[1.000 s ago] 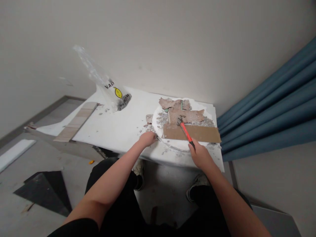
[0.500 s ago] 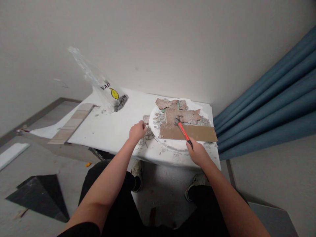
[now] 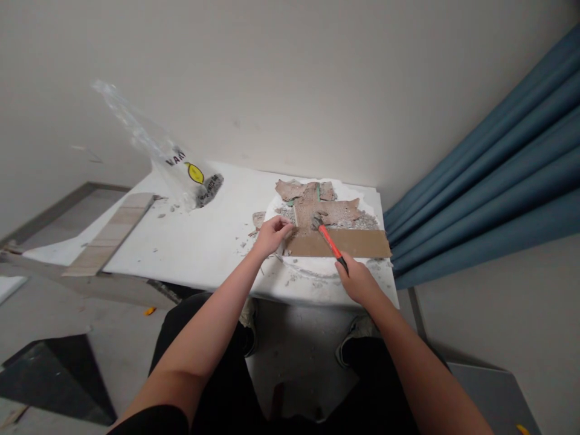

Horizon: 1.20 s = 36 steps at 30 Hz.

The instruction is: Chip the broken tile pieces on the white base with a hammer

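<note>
My right hand (image 3: 356, 279) grips the black end of a small hammer (image 3: 330, 240) with a red and black handle. The hammer's head rests on or just over a rough brown tile-like piece (image 3: 307, 216). Close by on the left, my left hand (image 3: 273, 234) has its fingertips pinched together at the brown strip's left end; whatever they hold, if anything, is too small to make out. The smooth brown strip (image 3: 339, 243) lies flat in front of the broken pieces. Grey crumbs (image 3: 369, 220) are scattered around them on the white-covered table (image 3: 217, 241).
A clear plastic bag (image 3: 174, 172) with a lemon print and grey rubble in it stands at the back left. A striped plank (image 3: 111, 234) lies across the table's left part. Blue curtains (image 3: 489, 163) hang at the right. A dark folded sheet (image 3: 58, 374) is on the floor.
My left hand has moved right, from beside the small piece at the left to the brown strip's left end. The hammer stays in my right hand; the whole view has shifted slightly.
</note>
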Tool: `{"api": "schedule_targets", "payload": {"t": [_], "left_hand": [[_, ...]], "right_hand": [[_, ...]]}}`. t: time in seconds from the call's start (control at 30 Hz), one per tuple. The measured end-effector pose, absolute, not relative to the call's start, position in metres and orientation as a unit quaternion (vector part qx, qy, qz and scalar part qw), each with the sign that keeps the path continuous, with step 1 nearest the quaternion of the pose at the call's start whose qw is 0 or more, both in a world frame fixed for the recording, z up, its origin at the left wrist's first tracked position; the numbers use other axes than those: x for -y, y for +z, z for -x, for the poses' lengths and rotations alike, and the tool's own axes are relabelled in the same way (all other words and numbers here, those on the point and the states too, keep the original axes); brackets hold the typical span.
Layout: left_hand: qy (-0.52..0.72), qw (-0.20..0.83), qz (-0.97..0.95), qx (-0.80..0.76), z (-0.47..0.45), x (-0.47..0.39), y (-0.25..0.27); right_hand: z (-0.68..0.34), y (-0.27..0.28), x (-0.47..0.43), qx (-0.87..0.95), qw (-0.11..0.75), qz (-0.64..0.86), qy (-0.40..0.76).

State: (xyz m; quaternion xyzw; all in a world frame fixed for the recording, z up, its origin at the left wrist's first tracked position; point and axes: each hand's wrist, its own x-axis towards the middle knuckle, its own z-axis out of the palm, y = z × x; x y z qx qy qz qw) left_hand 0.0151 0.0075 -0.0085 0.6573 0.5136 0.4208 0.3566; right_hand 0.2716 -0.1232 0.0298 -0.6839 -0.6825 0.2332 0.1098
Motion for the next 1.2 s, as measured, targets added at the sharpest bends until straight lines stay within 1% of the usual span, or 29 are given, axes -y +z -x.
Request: {"api": "schedule_targets", "payload": {"t": [0.13,0.37,0.77,1.0,1.2], "left_hand": [[0.408,0.331,-0.675,-0.518,-0.024,-0.008,-0.013],[0.402,0.354,-0.667,-0.518,-0.027,-0.006,-0.015],[0.378,0.301,-0.693,-0.535,-0.027,-0.004,-0.021],[0.374,0.289,-0.703,-0.532,-0.026,-0.004,-0.023],[0.370,0.267,-0.714,-0.531,-0.026,-0.002,-0.027]], "right_hand": [[-0.272,0.030,0.122,0.687,0.106,0.681,0.231],[-0.272,0.033,0.123,0.691,0.108,0.675,0.236],[-0.272,0.033,0.123,0.688,0.107,0.677,0.238],[-0.272,0.032,0.123,0.692,0.104,0.675,0.232],[-0.272,0.036,0.124,0.688,0.122,0.673,0.242]]}}
